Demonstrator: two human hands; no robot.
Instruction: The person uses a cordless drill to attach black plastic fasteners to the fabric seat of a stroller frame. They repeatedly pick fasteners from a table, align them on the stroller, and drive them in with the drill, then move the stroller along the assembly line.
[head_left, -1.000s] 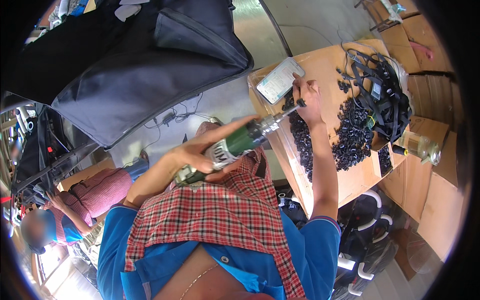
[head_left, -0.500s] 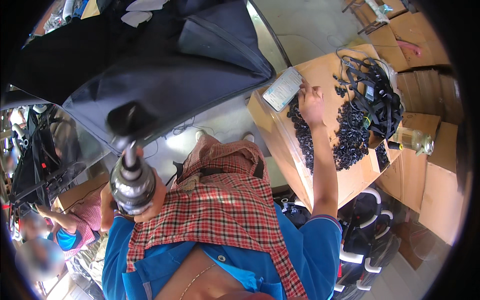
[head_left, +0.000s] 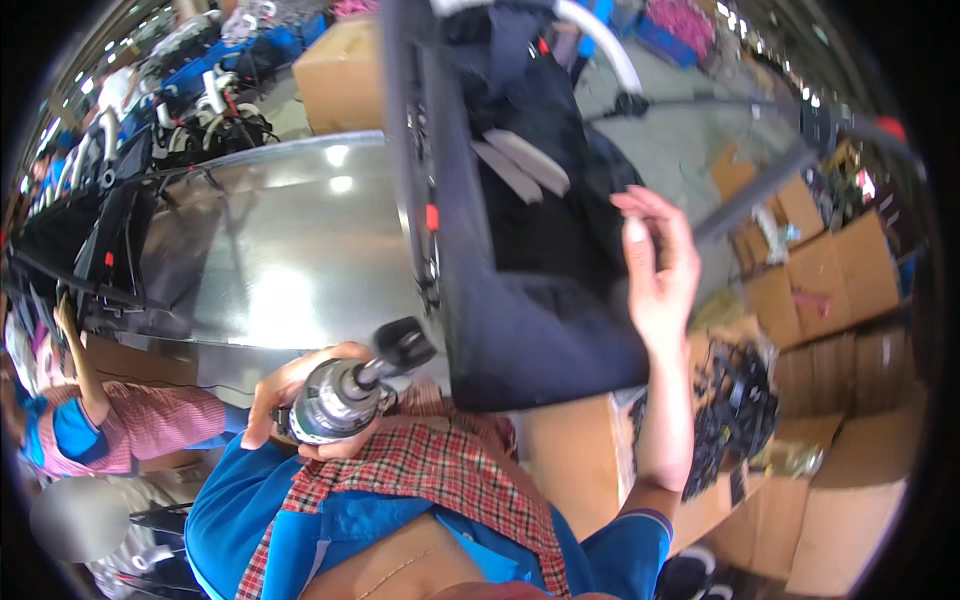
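Observation:
My left hand is wrapped around a powered screwdriver with a silver body and a black head, held close to my chest and pointing up to the right. My right hand is raised with its fingers apart, touching the edge of a large black fabric frame that stands on the shiny metal worktable. The hand holds nothing that I can see. Below my right arm, a pile of small black parts lies on a brown bench.
Cardboard boxes stack up at the right and one stands at the top. Another person in a checked shirt works at the left. More black frames lie at the left of the metal table.
My view has swung up from the bench to the metal table. My right hand left the pile of black parts and rose to the black frame. My left hand keeps the screwdriver.

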